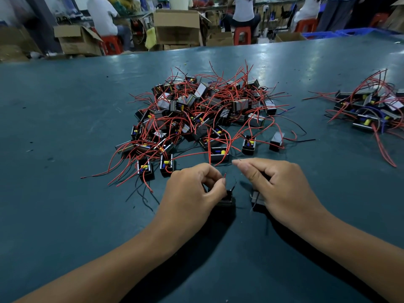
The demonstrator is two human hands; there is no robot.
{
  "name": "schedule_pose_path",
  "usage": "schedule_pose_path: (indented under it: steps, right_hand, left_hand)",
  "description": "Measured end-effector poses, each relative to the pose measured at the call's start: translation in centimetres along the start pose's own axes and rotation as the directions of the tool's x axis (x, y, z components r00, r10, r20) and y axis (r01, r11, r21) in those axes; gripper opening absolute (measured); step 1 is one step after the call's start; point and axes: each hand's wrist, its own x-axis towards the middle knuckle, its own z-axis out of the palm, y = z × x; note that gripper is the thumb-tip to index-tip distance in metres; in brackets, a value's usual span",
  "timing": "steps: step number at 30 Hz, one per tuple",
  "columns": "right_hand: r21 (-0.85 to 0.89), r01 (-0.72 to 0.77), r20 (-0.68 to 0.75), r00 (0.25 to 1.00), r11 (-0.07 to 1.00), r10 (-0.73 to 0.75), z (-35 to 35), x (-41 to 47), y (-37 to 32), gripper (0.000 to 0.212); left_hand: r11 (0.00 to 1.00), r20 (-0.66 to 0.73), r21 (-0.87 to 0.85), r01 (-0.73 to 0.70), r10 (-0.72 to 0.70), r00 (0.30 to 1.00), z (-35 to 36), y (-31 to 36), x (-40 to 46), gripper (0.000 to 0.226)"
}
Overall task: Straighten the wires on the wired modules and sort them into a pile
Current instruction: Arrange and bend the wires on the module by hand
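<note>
Both forearms low; left hand (192, 189) pinches red wire (225, 176) above its module (226, 199), right hand (277, 186) pinches thin lead w/ 2nd module (256, 199) beneath fingers. Yank too hard = lead snaps.

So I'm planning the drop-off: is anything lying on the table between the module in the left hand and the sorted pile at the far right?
Mostly clear. The right hand, holding its own module, sits just beside the left hand's module; past it, bare table runs to the sorted pile, crossed only by that pile's trailing red wires.
</note>
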Motion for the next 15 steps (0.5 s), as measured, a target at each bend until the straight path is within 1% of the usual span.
schedule_pose_path:
  steps: [2, 4, 7, 9, 11, 15]
  right_hand:
    - [-0.072, 0.0, 0.017, 1.0, 0.997, 0.001, -0.08, 0.01, -0.07, 0.028]
    - [-0.093, -0.008, 0.049, 0.999, 0.996, 0.013, -0.1, -0.11, -0.22, 0.027]
    - [-0.026, -0.038, 0.044, 0.998, 0.999, 0.039, -0.16, -0.23, -0.57, 0.025]
    - [0.032, -0.068, 0.041, 0.997, 0.997, 0.067, -0.09, -0.23, -0.77, 0.014]
    - [0.051, -0.065, 0.049, 0.997, 0.997, 0.063, -0.02, -0.27, -0.94, 0.005]
    - [0.026, -0.038, 0.062, 0.997, 0.999, 0.036, 0.07, -0.21, -1.0, 0.008]
  left_hand:
    - [1.0, -0.002, 0.003, -0.002, 0.002, 1.0, 0.02, 0.04, 0.0, 0.013]
    - [1.0, 0.0, 0.003, -0.003, 0.003, 1.0, 0.03, 0.07, -0.04, 0.013]
    - [0.999, -0.005, 0.033, -0.019, 0.019, 1.0, 0.04, 0.19, -0.16, 0.011]
    - [0.998, -0.005, 0.05, -0.032, 0.032, 0.999, 0.04, 0.33, -0.23, 0.011]
    - [0.998, -0.006, 0.051, -0.033, 0.034, 0.999, 0.04, 0.43, -0.26, 0.01]
    - [0.998, -0.014, 0.058, -0.039, 0.04, 0.999, 0.02, 0.49, -0.28, 0.009]
